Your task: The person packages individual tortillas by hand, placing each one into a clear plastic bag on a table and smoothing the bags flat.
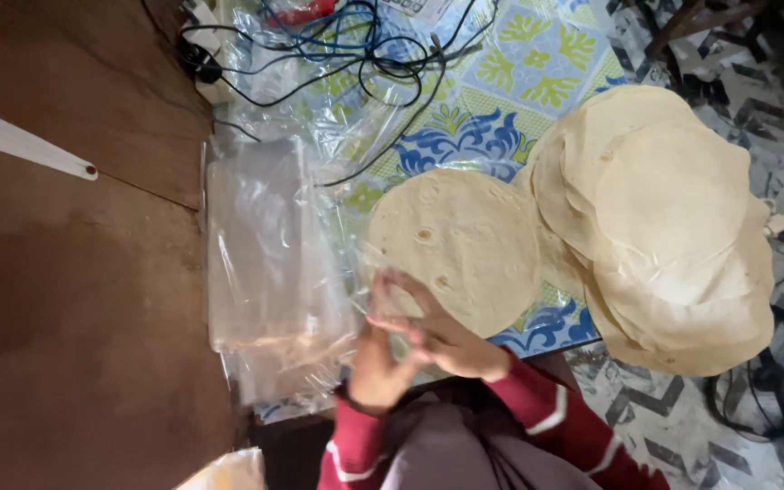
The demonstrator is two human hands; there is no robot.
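Observation:
A single round flatbread (465, 245) with brown spots lies on the patterned tablecloth (537, 63). My left hand (372, 367) and my right hand (442, 340) meet at its near left edge, fingers pinched together on a thin clear plastic bag (376, 304). The bag is blurred and hard to make out. Both arms wear red sleeves with white stripes. A stack of several pale flatbreads (673, 227) sits to the right, overlapping the single one's far side.
A pile of clear plastic bags (265, 254) lies left of my hands. Tangled black and blue cables (365, 45) cover the far end of the cloth. Brown wooden surface (74, 299) at left; patterned grey floor (773, 118) with more cables at right.

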